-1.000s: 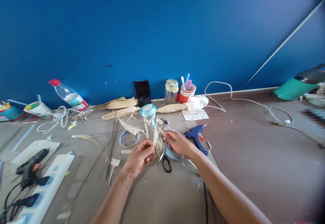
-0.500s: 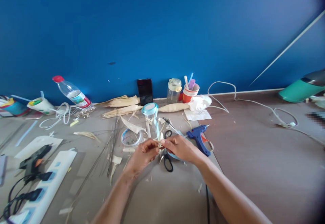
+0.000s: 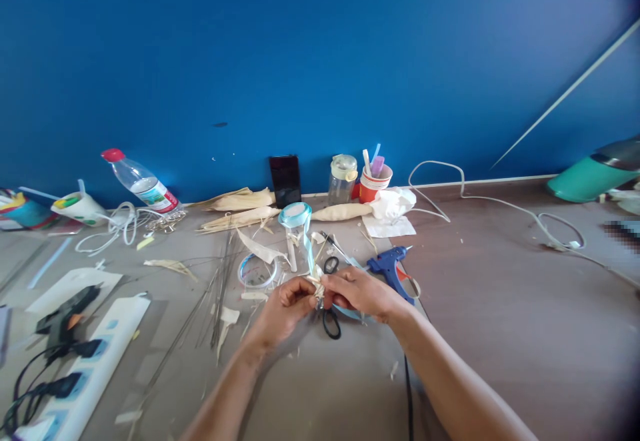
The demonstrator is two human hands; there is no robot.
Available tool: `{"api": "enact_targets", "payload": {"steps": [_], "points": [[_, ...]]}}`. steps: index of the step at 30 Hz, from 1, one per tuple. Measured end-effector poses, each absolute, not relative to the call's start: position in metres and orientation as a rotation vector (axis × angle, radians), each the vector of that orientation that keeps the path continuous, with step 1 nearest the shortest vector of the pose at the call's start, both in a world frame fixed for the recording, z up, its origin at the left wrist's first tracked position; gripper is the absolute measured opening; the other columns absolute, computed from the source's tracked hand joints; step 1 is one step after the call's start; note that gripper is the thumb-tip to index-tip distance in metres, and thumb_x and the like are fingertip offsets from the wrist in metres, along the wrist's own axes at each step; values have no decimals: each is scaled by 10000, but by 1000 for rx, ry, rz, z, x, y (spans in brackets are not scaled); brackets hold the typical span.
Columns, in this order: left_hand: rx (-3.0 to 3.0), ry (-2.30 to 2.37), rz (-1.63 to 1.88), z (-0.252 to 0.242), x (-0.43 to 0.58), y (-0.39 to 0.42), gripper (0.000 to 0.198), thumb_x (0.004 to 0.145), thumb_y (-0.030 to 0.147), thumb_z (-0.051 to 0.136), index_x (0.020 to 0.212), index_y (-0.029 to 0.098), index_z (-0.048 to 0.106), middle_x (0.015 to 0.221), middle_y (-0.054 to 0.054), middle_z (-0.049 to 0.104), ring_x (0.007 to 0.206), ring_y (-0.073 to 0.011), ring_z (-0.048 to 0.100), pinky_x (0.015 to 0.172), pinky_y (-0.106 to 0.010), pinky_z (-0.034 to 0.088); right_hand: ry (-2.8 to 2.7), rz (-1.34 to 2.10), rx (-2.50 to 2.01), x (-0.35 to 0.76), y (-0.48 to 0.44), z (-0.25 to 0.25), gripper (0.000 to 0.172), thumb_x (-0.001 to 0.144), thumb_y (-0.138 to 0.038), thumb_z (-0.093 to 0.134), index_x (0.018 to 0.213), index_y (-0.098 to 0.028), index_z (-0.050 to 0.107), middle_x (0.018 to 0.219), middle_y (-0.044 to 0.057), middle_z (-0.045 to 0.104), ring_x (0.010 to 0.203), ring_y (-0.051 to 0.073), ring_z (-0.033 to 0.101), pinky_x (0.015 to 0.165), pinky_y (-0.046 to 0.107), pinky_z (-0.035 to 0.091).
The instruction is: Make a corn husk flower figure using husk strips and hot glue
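Observation:
Between my two hands is a small cream-coloured piece that looks like folded dried husk. My left hand pinches it from the left with thumb and forefinger. From the right, my right hand grips the same piece, its fingers partly hiding it. Black-handled scissors lie on the table just below and behind the hands. A light-blue ribbon roll rests beyond them, its loose end hanging toward my fingers. Right of my right hand is a blue glue gun.
Dried husks and thin wires lie to the left. A white power strip with plugs sits at the lower left. Along the blue wall stand a tilted bottle, a phone, a clear jar and a paper cup.
My fingers have shifted slightly around the cream piece, and more of it shows between them. My left hand has turned a little; the things on the table stay put.

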State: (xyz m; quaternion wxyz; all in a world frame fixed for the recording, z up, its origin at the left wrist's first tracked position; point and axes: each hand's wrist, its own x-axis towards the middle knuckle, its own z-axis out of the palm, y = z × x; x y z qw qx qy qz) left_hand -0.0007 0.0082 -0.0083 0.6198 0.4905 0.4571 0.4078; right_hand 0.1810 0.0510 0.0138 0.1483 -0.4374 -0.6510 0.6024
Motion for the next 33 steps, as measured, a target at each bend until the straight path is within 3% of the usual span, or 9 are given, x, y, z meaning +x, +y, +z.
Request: {"api": "enact_targets", "payload": {"steps": [11, 20, 24, 28, 33], "points": [[1291, 1080, 919, -8, -3, 7, 212, 752, 348, 641, 727, 143, 594, 645, 7, 498, 598, -101, 418, 570, -215, 327, -1561, 2091, -1102, 190, 55, 18, 478, 814, -501, 486, 611, -100, 649, 412, -64, 341, 371, 36, 236, 392, 210, 147], [1325, 1109, 930, -6, -4, 5, 160, 743, 312, 645, 736, 154, 620, 666, -8, 548, 614, -114, 461, 583, -218, 351, -1299, 2197, -1069, 206, 64, 15, 475, 765, -530, 527, 585, -101, 628, 405, -65, 331, 353, 29, 207, 381, 200, 99], [1336, 1160, 956, -9, -5, 5, 154, 751, 309, 638, 759, 155, 624, 681, -8, 554, 622, -115, 465, 587, -220, 351, -1078, 2109, -1074, 212, 70, 16, 507, 779, -581, 498, 666, -106, 637, 488, -58, 373, 374, 17, 185, 394, 196, 134], [1276, 1164, 1021, -10, -6, 7, 178, 745, 329, 649, 730, 153, 620, 667, -2, 543, 613, -111, 452, 585, -222, 345, -1339, 2079, -1174, 197, 60, 18, 629, 790, -675, 396, 759, -101, 650, 569, -26, 412, 431, 46, 262, 408, 209, 183], [1291, 1129, 1015, -9, -8, 8, 181, 763, 333, 634, 785, 155, 650, 723, -27, 599, 656, -130, 500, 624, -237, 371, -1927, 1735, -1334, 179, 48, 15, 633, 797, -699, 358, 707, -143, 646, 532, -15, 417, 506, 89, 352, 478, 225, 262]]}}
